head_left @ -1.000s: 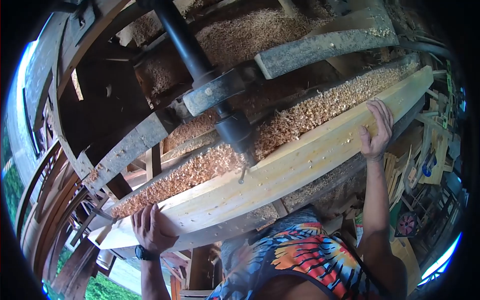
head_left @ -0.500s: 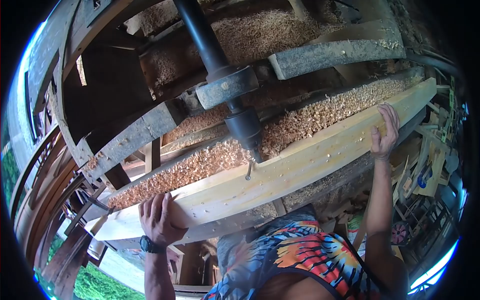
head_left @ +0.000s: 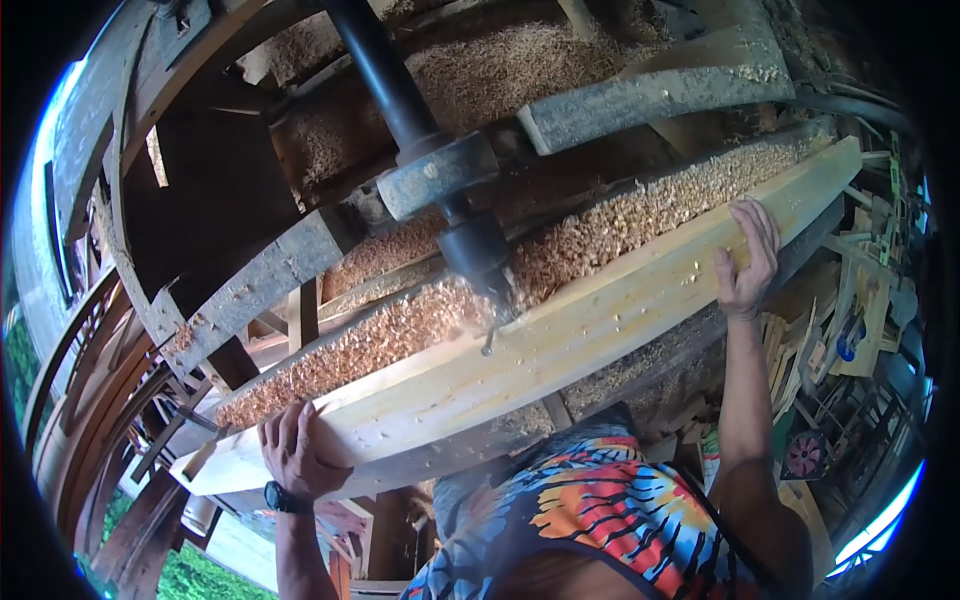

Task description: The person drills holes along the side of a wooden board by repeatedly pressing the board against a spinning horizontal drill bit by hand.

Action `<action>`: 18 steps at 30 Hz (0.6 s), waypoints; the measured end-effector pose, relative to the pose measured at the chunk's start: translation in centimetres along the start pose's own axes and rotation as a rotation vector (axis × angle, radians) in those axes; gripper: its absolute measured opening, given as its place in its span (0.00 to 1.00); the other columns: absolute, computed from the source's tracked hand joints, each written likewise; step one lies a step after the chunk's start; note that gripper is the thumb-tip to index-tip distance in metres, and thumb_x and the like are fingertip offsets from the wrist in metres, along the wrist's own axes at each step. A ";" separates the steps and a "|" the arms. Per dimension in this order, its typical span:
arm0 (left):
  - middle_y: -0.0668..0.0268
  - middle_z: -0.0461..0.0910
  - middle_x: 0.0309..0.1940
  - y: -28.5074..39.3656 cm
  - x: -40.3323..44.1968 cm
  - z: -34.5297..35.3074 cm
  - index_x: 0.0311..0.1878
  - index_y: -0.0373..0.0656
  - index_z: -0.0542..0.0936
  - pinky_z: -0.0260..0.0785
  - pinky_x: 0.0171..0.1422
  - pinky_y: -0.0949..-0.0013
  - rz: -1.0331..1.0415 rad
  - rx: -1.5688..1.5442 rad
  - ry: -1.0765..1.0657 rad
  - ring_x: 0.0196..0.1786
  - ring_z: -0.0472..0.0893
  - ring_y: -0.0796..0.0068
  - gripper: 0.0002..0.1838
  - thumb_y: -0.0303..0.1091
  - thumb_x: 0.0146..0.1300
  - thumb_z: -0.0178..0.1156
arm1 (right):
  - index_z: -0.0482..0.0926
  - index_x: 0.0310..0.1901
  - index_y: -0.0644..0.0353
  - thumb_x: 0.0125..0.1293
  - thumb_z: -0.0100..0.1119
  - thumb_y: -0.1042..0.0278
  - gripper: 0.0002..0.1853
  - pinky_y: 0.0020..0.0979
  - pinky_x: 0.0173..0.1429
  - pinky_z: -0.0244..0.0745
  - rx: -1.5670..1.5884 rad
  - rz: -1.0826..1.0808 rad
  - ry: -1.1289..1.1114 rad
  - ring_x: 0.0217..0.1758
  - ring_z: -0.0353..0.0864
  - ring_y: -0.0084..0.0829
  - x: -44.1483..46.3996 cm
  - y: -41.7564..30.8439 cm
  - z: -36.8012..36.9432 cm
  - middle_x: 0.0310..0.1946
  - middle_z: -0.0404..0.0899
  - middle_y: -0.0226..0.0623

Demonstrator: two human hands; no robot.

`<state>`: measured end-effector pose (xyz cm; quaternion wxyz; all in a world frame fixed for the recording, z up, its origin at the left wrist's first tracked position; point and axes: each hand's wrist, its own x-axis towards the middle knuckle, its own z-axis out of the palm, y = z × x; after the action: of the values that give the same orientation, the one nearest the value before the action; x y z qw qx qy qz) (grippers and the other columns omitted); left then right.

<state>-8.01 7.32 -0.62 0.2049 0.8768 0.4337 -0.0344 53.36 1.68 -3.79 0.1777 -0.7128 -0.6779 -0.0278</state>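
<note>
A long pale wooden plank [head_left: 600, 330] with a gently curved lower side lies slantwise across the machine bed. My left hand [head_left: 298, 450], with a dark watch on the wrist, has its fingers over the plank's upper edge near the left end. Toward the right end, my right hand [head_left: 750, 255] presses on the plank, fingers laid over its face and thumb apart. Between the hands, a dark machine spindle [head_left: 472, 245] points down at the plank's far edge. Chips blur around its tip, hiding the cutter. A small metal pin or bolt [head_left: 487, 350] stands beside it.
Wood shavings [head_left: 620, 235] are heaped along the plank's far side. Behind the spindle are heavy curved beams [head_left: 660, 100]. Curved timber strips [head_left: 70, 390] stand at the left. Scrap wood [head_left: 860, 320] and a small fan [head_left: 803, 455] are at the right.
The view has shifted slightly. Both hands and the plank appear a little further left, the left hand also lower. Blurred chips now show around the spindle tip.
</note>
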 end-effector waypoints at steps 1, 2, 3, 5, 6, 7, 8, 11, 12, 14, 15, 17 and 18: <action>0.53 0.76 0.56 0.1 0.0 -0.3 0.67 0.45 0.68 0.65 0.57 0.46 -0.004 0.007 -0.013 0.53 0.76 0.49 0.56 0.38 0.22 0.75 | 0.78 0.52 0.68 0.62 0.59 0.51 0.27 0.49 0.72 0.57 0.017 0.013 0.004 0.63 0.75 0.50 -0.2 0.0 0.1 0.53 0.80 0.48; 0.53 0.76 0.56 0.2 0.3 -0.3 0.67 0.45 0.68 0.65 0.57 0.46 -0.007 0.017 -0.011 0.53 0.76 0.49 0.56 0.39 0.21 0.75 | 0.78 0.52 0.68 0.61 0.59 0.52 0.26 0.49 0.72 0.56 0.029 0.018 0.022 0.63 0.75 0.49 0.0 0.2 0.3 0.53 0.80 0.47; 0.53 0.75 0.56 0.2 0.4 -0.2 0.66 0.44 0.68 0.65 0.57 0.47 -0.001 0.016 -0.005 0.52 0.75 0.49 0.57 0.39 0.21 0.76 | 0.78 0.52 0.67 0.61 0.60 0.52 0.26 0.49 0.72 0.56 0.024 0.034 0.023 0.63 0.75 0.48 -0.1 0.3 0.2 0.53 0.80 0.46; 0.53 0.75 0.56 0.5 0.5 -0.3 0.66 0.44 0.68 0.64 0.58 0.47 -0.021 0.024 -0.009 0.52 0.74 0.49 0.56 0.39 0.22 0.76 | 0.79 0.52 0.65 0.60 0.60 0.53 0.25 0.47 0.73 0.55 0.012 0.049 0.034 0.63 0.75 0.47 -0.3 0.4 0.2 0.53 0.81 0.45; 0.53 0.75 0.56 0.7 0.5 -0.5 0.66 0.44 0.68 0.64 0.58 0.48 -0.033 0.031 -0.007 0.52 0.74 0.49 0.56 0.40 0.22 0.76 | 0.79 0.52 0.64 0.60 0.61 0.53 0.25 0.47 0.73 0.55 0.008 0.054 0.043 0.63 0.75 0.46 -0.4 0.4 0.2 0.53 0.81 0.45; 0.54 0.74 0.56 0.8 0.4 -0.4 0.66 0.44 0.68 0.63 0.59 0.48 -0.031 0.033 0.013 0.53 0.74 0.50 0.55 0.41 0.24 0.77 | 0.79 0.52 0.64 0.60 0.61 0.53 0.24 0.46 0.73 0.55 0.005 0.055 0.055 0.64 0.75 0.45 -0.4 0.3 0.2 0.53 0.81 0.44; 0.54 0.74 0.56 1.1 0.5 -0.8 0.66 0.43 0.68 0.62 0.59 0.48 -0.026 0.045 0.017 0.53 0.74 0.50 0.55 0.41 0.26 0.77 | 0.80 0.52 0.63 0.59 0.61 0.54 0.24 0.46 0.73 0.54 0.001 0.055 0.070 0.64 0.75 0.45 -0.5 0.3 0.1 0.53 0.81 0.44; 0.54 0.74 0.56 1.8 0.3 -0.9 0.67 0.43 0.67 0.61 0.60 0.48 0.017 0.017 0.092 0.53 0.74 0.49 0.53 0.40 0.29 0.77 | 0.80 0.51 0.61 0.59 0.62 0.52 0.24 0.45 0.72 0.55 0.002 0.057 0.105 0.64 0.75 0.43 -0.7 0.2 0.2 0.54 0.80 0.42; 0.54 0.73 0.56 2.7 0.2 -1.2 0.67 0.43 0.67 0.61 0.61 0.48 -0.011 0.001 0.116 0.55 0.73 0.49 0.54 0.39 0.28 0.79 | 0.80 0.51 0.61 0.59 0.62 0.51 0.24 0.45 0.72 0.55 -0.003 0.058 0.108 0.64 0.75 0.43 -0.8 0.3 0.1 0.54 0.80 0.41; 0.53 0.73 0.55 4.1 -0.3 -1.2 0.66 0.43 0.68 0.60 0.64 0.46 -0.121 -0.037 0.110 0.58 0.70 0.48 0.59 0.37 0.20 0.82 | 0.80 0.51 0.60 0.60 0.61 0.49 0.25 0.46 0.72 0.55 -0.007 0.053 0.110 0.64 0.74 0.43 -1.8 0.2 -0.3 0.55 0.80 0.41; 0.55 0.72 0.58 4.4 -1.0 -1.1 0.67 0.45 0.68 0.59 0.66 0.46 -0.163 -0.019 0.076 0.59 0.70 0.48 0.61 0.38 0.18 0.84 | 0.79 0.51 0.60 0.61 0.61 0.49 0.25 0.46 0.72 0.54 -0.009 0.048 0.126 0.64 0.74 0.43 -2.6 0.2 -0.4 0.55 0.80 0.41; 0.56 0.72 0.57 5.6 -2.8 -0.6 0.67 0.47 0.68 0.60 0.66 0.47 -0.176 -0.004 0.069 0.59 0.70 0.49 0.59 0.40 0.20 0.83 | 0.79 0.52 0.60 0.61 0.60 0.47 0.26 0.47 0.72 0.54 -0.038 0.064 0.126 0.65 0.73 0.44 -4.6 0.7 -0.4 0.56 0.79 0.42; 0.56 0.72 0.57 6.4 -4.1 0.0 0.67 0.48 0.69 0.60 0.66 0.48 -0.182 -0.004 0.053 0.58 0.70 0.50 0.58 0.41 0.21 0.82 | 0.79 0.53 0.60 0.62 0.59 0.47 0.26 0.47 0.72 0.54 -0.035 0.072 0.113 0.66 0.73 0.44 -6.1 0.8 -0.9 0.56 0.79 0.42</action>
<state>-5.59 0.79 2.49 0.1910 0.8341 0.5168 -0.0290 53.78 -4.46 -4.88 0.2043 -0.7370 -0.6401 -0.0736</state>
